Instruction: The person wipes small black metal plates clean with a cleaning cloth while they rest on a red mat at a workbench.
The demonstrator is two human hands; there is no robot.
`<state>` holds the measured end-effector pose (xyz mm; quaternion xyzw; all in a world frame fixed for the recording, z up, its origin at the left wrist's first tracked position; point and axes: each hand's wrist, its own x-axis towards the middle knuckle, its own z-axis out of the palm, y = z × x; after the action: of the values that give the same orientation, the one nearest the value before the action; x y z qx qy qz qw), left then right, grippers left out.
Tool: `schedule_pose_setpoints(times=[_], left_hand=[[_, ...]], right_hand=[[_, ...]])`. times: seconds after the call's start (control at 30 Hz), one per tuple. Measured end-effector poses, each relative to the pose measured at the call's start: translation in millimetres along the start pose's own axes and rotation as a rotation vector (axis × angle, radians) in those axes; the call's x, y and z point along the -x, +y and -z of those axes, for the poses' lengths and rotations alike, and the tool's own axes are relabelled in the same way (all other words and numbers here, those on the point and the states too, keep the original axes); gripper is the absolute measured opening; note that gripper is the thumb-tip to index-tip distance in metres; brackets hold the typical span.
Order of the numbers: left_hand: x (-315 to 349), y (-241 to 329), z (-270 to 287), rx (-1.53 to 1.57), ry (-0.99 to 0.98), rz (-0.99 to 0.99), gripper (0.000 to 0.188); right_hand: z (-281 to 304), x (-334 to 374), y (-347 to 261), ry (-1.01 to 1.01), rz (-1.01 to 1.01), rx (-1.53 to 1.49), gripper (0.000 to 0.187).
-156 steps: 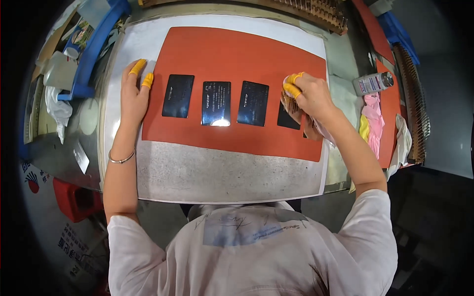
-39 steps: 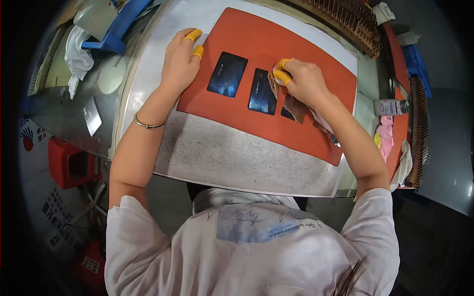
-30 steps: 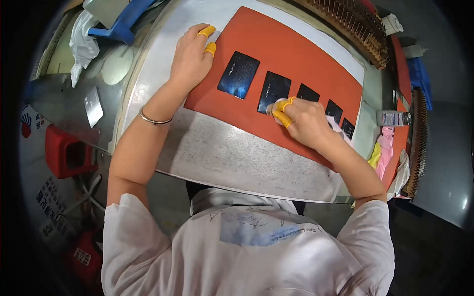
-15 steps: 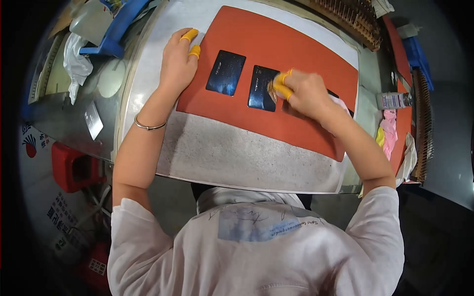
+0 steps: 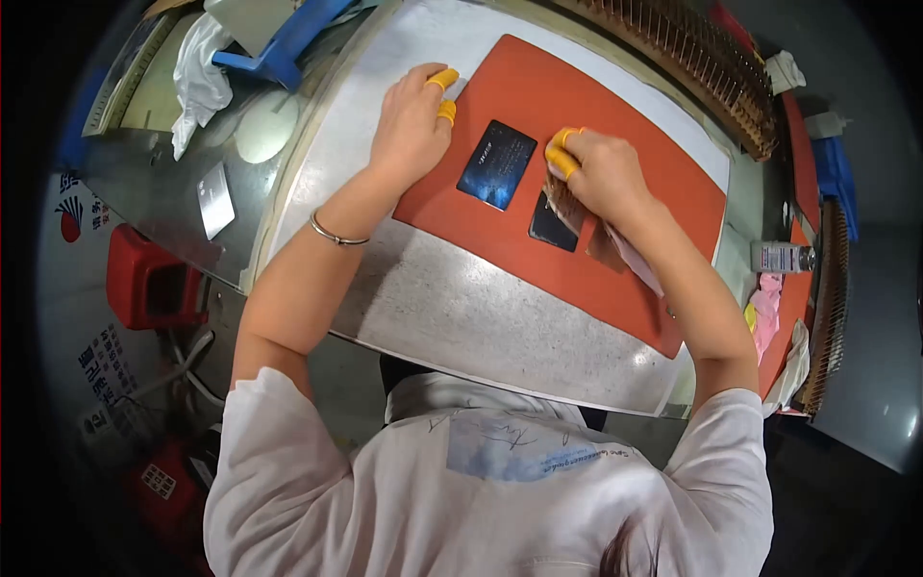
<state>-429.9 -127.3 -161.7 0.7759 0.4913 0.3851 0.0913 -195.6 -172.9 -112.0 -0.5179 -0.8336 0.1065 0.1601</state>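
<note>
Two dark blue, glossy cards lie on an orange mat. The left card is fully in sight; of the other card, the upper part is covered. My left hand rests at the mat's left edge beside the first card, with yellow finger cots on two fingers held apart and nothing between them. Over the second card, my right hand, also in yellow finger cots, is closed on a thin pinkish-brown cloth. A pale pink end of the cloth hangs out below the palm.
Under the mat lies a grey-white sheet. At left are a silver card, a white plastic bag and a blue holder. A small bottle, pink cloth and spiked wooden racks border the right.
The view has turned, shifting the table in the picture. My right hand has moved with the cloth across the second card and now hides its upper part. My left hand stays at the mat's edge.
</note>
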Motion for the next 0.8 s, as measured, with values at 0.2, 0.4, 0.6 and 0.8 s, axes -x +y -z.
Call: schedule_pose_setpoints(times=[0.2,0.4,0.6,0.8], left_hand=[[9,1,7,-0.001,0.008,0.078,0.039],[7,0,4,-0.008,0.001,0.052,0.039],[7,-3,2,-0.02,0.022,0.047,0.038],[8,-5,2,-0.01,0.025,0.058,0.037]], right_hand=[[-11,34,-45,0.014,0.348,-0.065,0.01],[-16,-25,-26,-0.01,-0.068,0.195,0.016],[-11,-44,-12,-0.033,-0.081,0.106,0.017],[-18,-34,-23,-0.024,-0.039,0.104,0.017]])
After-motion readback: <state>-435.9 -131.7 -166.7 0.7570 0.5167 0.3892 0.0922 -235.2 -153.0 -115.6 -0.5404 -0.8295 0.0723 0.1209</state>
